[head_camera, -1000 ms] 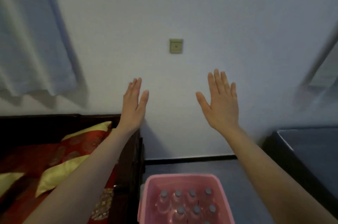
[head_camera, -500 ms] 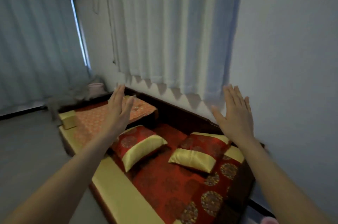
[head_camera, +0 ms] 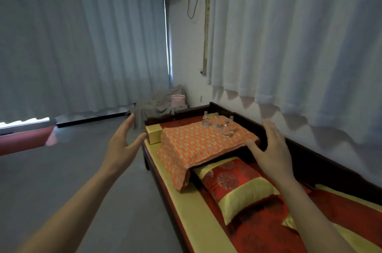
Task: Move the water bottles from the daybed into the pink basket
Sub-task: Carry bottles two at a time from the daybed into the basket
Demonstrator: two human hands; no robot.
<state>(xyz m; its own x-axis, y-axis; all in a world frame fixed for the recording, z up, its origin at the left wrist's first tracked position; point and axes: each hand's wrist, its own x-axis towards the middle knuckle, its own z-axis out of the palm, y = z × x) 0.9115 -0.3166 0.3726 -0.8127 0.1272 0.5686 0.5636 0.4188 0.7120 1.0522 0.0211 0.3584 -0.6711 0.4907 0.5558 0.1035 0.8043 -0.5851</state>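
I see my left hand (head_camera: 122,145) held out over the grey floor (head_camera: 72,170), just beside the long outer edge of the dark-framed daybed with red and gold cushioning (head_camera: 186,201). Its fingers are spread and relaxed and grip nothing. My right hand (head_camera: 270,149) hangs above the daybed, over the near edge of an orange patterned cloth (head_camera: 192,145) draped on a raised platform. Its palm faces down, its fingers are straight and apart, and it is also empty. The small clear plastic water bottles (head_camera: 219,125) stand upright in a tight cluster on that cloth, towards the daybed's far end and wall-side edge, well apart from both hands; blur keeps me from counting them. A red pillow with a gold band (head_camera: 237,186) lies just under the cloth's near edge, below my right wrist. A gold rectangular bolster (head_camera: 154,133) sits at the cloth's outer far corner. White curtains (head_camera: 289,35) hang along the wall behind the daybed.
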